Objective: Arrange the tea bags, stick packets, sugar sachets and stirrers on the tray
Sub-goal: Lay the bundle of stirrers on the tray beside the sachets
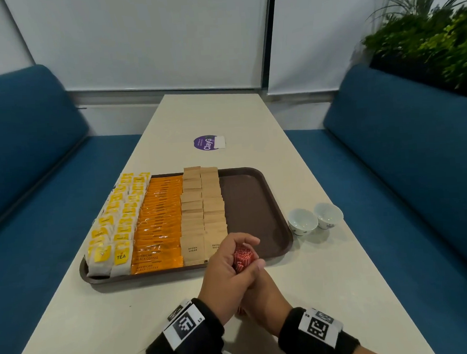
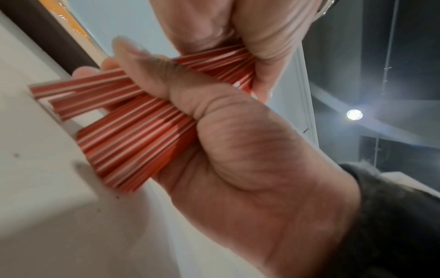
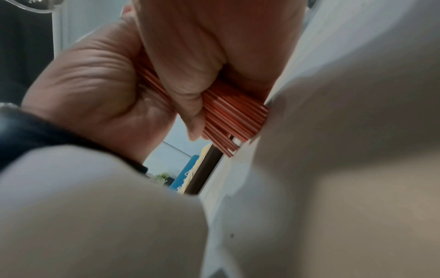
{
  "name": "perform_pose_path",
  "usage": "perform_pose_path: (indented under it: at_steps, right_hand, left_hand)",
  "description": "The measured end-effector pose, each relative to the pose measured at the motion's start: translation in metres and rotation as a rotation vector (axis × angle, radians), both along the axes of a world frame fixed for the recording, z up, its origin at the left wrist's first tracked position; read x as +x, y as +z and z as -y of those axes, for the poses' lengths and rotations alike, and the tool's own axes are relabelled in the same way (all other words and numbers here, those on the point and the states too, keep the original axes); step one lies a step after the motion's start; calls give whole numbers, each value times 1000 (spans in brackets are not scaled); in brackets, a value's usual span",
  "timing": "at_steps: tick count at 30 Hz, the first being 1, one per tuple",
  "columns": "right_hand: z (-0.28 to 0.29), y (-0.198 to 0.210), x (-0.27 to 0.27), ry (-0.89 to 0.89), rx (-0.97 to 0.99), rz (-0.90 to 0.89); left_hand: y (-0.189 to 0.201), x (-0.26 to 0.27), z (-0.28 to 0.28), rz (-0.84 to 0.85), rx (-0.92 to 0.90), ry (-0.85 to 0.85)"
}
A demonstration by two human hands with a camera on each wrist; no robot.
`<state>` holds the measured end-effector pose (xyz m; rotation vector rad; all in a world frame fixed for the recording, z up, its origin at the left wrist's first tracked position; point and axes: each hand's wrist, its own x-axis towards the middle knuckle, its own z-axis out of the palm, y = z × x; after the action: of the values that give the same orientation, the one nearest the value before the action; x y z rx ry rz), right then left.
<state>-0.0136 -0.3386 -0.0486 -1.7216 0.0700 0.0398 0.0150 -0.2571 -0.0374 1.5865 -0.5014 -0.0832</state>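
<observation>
from the head view i see my left hand (image 1: 227, 270) and right hand (image 1: 264, 292) wrapped together round a bundle of red stirrers (image 1: 242, 255), held upright over the counter (image 1: 329, 294) just at the near edge of the brown tray (image 1: 256, 202). the tea bags (image 1: 112, 228), orange coffee stick packets (image 1: 158, 222) and brown sugar sachets (image 1: 202, 214) already lie in rows; the tray's right part is bare, and two small cups (image 1: 314, 218) stand beside it. in the left wrist view the left grip curls tight round the stirrers (image 2: 133, 135), which fan out at the counter end, a couple splayed loose. in the right wrist view the right grip (image 3: 190, 56) clamps the stirrers (image 3: 228, 120) higher, their ends on the counter. i judge them light, stiff and slippery; best gripped round the middle, or they scatter.
</observation>
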Motion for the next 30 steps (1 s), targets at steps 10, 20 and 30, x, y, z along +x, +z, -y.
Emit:
perform_pose_path:
  at_steps: [10,20,30]
  right_hand:
    - [-1,0,1,-25,-79,95]
    - [0,1,1,2,-202,48]
    - [-8,-7,12,22,-426,105]
  left_hand:
    - [11,5,-8,-123,-144,-68]
    - [14,1,-5,-133,-118,-48]
    - [14,2,-4,-143,-53,-40]
